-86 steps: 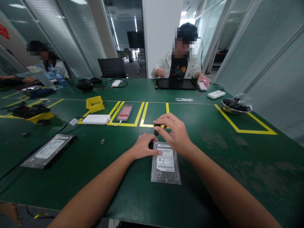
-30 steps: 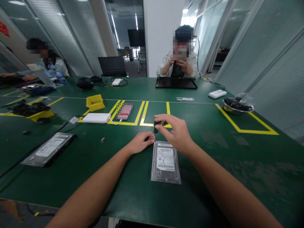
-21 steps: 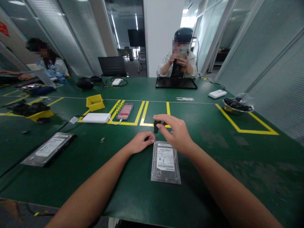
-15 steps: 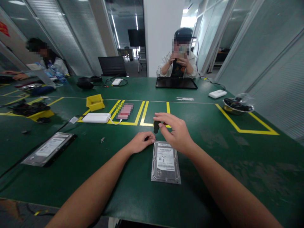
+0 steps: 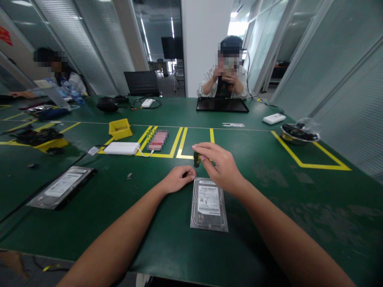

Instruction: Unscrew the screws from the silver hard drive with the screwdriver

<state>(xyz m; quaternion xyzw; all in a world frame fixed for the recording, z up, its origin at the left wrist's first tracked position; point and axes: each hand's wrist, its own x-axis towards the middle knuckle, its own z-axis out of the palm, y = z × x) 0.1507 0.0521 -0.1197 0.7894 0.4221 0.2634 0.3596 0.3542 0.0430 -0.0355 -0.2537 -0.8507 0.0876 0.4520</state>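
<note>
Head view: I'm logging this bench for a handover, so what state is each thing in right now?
Hard drive: flat on the mat, label up, cover on.
Screwdriver: upright at the drive's far left corner, pinched by the right hand.
Left hand: curled, resting on the mat beside that corner.
Second hard drive: flat, label up, untouched.
Yellow bin: open.

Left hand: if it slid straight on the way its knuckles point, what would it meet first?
Probably the small black tool pinched by the right hand, just past the left hand; depth is hard to judge. The hard drive lies beside that line.
</note>
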